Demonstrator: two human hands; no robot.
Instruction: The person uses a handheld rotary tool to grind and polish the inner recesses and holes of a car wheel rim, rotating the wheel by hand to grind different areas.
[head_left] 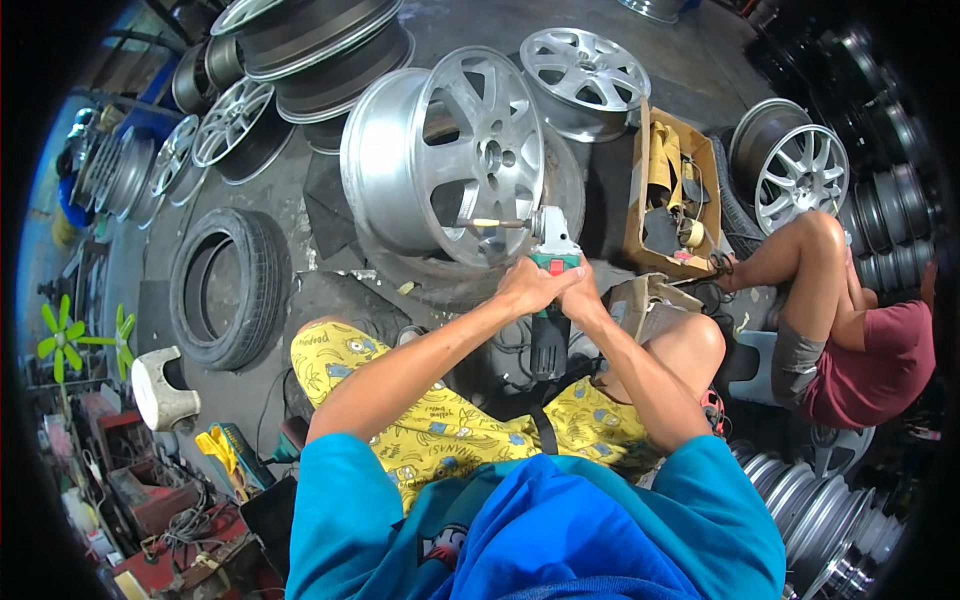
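Both my hands are wrapped round a green and black power tool (551,335) with a silver gear head (555,232). My left hand (530,284) grips it from the left, its thumb reaching toward the red switch; my right hand (581,292) holds it from the right, just below the head. A slim shaft with a pale sleeve (492,223) points left from the head, just in front of an upright silver alloy wheel (470,140). Whether its tip touches the wheel, I cannot tell.
A loose tyre (257,295) lies left, near a cream stool (165,410). More rims (585,70) surround me. A cardboard box (640,228) of yellow items stands right of the wheel. Another person (870,350) sits at the right. Red toolboxes and cables (160,500) lie lower left.
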